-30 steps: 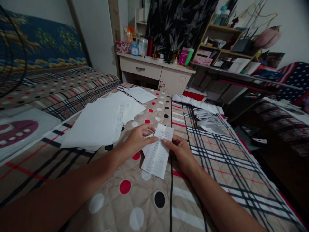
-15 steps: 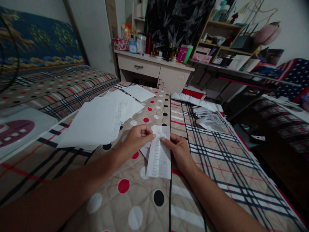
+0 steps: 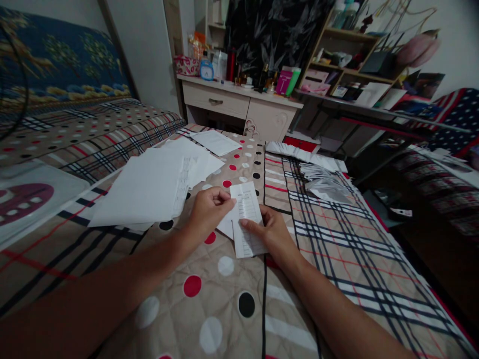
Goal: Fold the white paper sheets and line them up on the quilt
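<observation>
A narrow printed paper strip (image 3: 249, 239), white with rows of small text, is held over the bed between my two hands. My left hand (image 3: 212, 207) pinches the strip's left edge near its top, thumb against curled fingers. On the right side, my right hand (image 3: 275, 228) grips it with the thumb on the printed face and the fingers behind. Part of another white paper (image 3: 225, 227) shows under the strip, beside my left hand. To the left lies a stack of white sheets (image 3: 144, 187), some with printed edges.
Bundles of folded paper strips (image 3: 324, 182) lie on the right of the checked bedspread (image 3: 359, 249). One sheet (image 3: 217, 143) rests beyond the stack. A clear plastic case (image 3: 56, 184) is at far left. Behind the bed stand a dresser (image 3: 215, 102) and shelves (image 3: 348, 70).
The strip has moved up and tilted, its top leaning left. My right thumb sits lower on it, and my left hand has shifted slightly left and up.
</observation>
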Motion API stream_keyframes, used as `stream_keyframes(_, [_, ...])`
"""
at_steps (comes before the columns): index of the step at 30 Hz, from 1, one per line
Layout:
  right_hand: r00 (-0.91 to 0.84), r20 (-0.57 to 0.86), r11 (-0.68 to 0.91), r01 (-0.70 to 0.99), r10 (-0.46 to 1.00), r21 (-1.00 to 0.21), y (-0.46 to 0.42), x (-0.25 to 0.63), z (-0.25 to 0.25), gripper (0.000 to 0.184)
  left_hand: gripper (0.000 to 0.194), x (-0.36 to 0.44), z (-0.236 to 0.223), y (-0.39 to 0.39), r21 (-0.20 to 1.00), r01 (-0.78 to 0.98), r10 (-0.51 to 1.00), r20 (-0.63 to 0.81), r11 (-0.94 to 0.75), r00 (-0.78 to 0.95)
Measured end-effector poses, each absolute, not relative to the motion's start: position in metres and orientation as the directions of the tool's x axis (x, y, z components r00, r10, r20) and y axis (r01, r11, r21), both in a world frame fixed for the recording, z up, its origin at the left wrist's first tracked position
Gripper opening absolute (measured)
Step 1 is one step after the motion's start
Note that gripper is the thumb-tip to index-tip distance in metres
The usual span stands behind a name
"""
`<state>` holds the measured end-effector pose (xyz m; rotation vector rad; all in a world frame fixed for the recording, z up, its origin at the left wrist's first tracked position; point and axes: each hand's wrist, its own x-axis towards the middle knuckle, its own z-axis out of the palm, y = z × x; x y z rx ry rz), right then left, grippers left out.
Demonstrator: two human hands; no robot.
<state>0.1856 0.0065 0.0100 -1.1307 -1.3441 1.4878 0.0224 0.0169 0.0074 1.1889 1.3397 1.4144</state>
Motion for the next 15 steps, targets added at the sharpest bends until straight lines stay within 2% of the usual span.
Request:
stream_keyframes(4, [-0.236,-0.090,-0.086,0.028,0.968,-0.996,0.0063,0.1841,0.0071,0.035,0.016,0.0217,0.0092,0.0183,0.990,0.075,0.939,0.138,-0.121,-0.315])
stream_keyframes(8, [-0.167,-0.030,-0.039,-0.048,0.986,-0.998,0.0046,0.1832,0.0074,0.045,0.019,0.0188,0.0065,0.0212,0.983,0.041,0.900,0.178,-0.177,-0.398])
stream_keyframes(12, [0.000,0.008,0.008,-0.129,1.000,-0.992,0.0079,0.1868,0.0064,0.044,0.024,0.0181,0.0021,0.0218,0.984,-0.107,0.926,0.094,-0.141,-0.365])
stream_keyframes(15, [0.047,0.025,0.037,-0.267,0.999,-0.963,0.0107,0.1889,0.0065,0.050,0.028,0.0207,0.0021,0.0202,0.971,-0.218,0.942,0.023,-0.101,-0.333])
